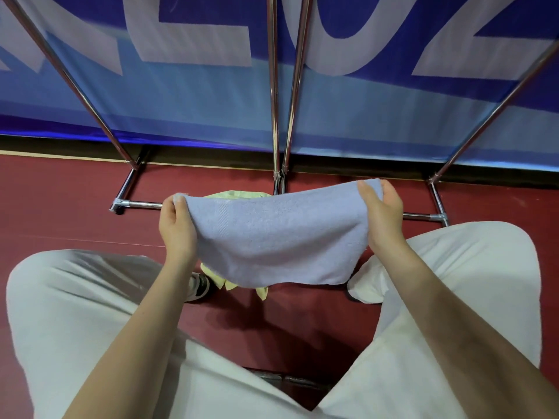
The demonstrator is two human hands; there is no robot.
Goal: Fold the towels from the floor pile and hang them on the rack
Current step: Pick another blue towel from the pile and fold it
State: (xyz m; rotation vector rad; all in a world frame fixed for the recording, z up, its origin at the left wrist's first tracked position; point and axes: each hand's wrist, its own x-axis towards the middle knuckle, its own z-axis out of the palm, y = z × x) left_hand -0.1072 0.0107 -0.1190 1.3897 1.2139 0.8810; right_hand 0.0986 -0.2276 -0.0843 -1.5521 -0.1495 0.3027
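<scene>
The left hand [177, 228], in the middle left of the frame, pinches the upper left corner of a pale blue-grey terry towel [278, 237], its thumb on the near side of the cloth. The right hand [382, 216], in the middle right, grips the upper right corner with curled fingers. The towel hangs spread between the two hands, in the centre of the frame, above the dark red floor [60, 207]. Under the towel, pale yellow cloth [233, 195] lies on the floor; only its edges show. Just behind stands the chrome metal tube rack [279, 116], its base bars on the floor. Behind the rack hangs a blue banner with large white letters [193, 86]. In the lower part of the frame are the person's knees in white trousers [75, 313].
</scene>
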